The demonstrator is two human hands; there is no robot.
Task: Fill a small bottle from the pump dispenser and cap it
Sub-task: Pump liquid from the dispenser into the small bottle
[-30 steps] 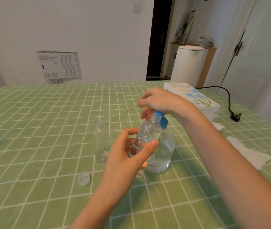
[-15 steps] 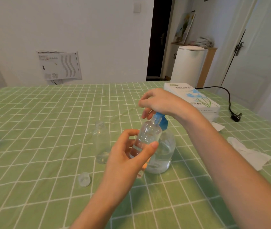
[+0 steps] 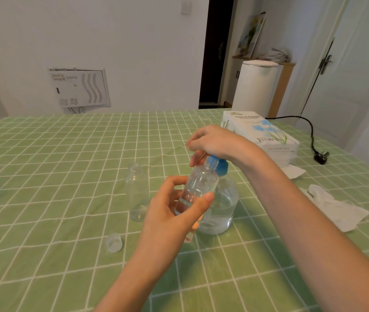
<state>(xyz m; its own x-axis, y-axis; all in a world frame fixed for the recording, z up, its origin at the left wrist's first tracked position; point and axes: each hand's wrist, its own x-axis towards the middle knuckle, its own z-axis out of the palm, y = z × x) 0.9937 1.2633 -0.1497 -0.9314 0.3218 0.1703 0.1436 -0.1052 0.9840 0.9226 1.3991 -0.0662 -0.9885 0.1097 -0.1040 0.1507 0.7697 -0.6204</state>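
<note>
On a green checked tablecloth (image 3: 44,199), the left hand (image 3: 172,212) grips a small clear plastic bottle (image 3: 199,183), tilted, its neck at the blue pump head (image 3: 222,168) of a round clear dispenser (image 3: 221,206) just behind. The right hand (image 3: 215,143) curls its fingers over that pump head.

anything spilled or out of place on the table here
No spill shows on the tablecloth. A loose clear cap lies near the front, apart from the uncapped bottle standing behind it, and a crumpled tissue sits at the right. Minor clutter, nothing damaged.
</note>
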